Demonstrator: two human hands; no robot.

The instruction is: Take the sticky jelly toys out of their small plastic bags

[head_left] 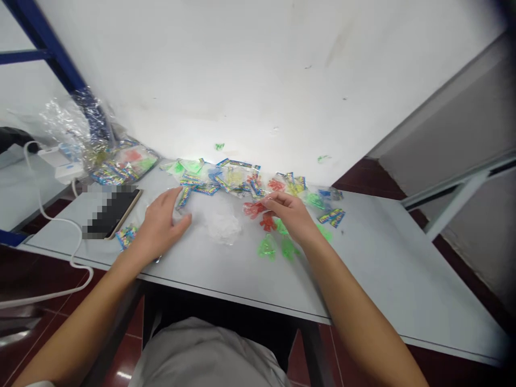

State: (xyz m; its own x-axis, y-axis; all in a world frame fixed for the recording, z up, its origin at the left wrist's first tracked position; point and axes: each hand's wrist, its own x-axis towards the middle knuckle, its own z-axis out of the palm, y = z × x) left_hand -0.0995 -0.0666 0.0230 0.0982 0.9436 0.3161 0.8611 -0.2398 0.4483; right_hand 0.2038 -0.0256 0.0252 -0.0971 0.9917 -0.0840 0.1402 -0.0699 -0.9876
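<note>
Mid-frame: right hand (291, 216) pinching red toy (253, 209); left hand (160, 226), fingers loosely spread, flat on table (382, 269) beside clear bag (223, 224).

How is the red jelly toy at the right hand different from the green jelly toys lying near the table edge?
The red toy is pinched by the right hand; the green toys lie loose, untouched. The red one sits farther from the table edge. Both look translucent, soft and unpacked.
</note>
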